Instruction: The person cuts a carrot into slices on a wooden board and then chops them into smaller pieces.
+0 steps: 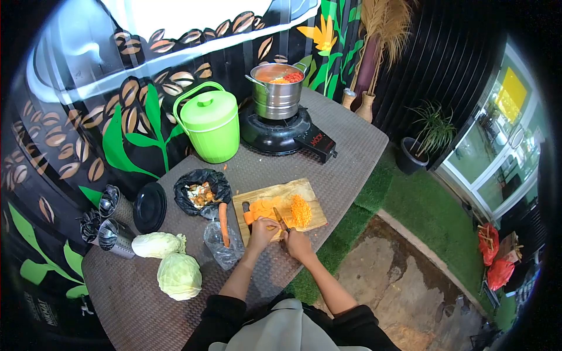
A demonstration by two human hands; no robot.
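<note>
A wooden cutting board (319,217) lies on the brown table. My right hand (297,243) is closed round the handle of a knife (280,219), whose blade points away from me over the board. Close to the blade, my left hand (264,231) has its fingers pinched together at the board's near edge; what they hold is too small to make out. Flat orange carrot slices (263,207) lie on the board beyond my left hand. A heap of diced carrot (301,211) sits right of the knife. A whole carrot (223,224) rests on a clear plastic bag (222,250) to the left.
Two cabbages (179,276) (157,245) lie left, near utensil holders (116,240) and a black lid (150,207). Behind are a black bag of peelings (202,193), a green bucket (211,128) and a pot (276,99) on a stove (275,136).
</note>
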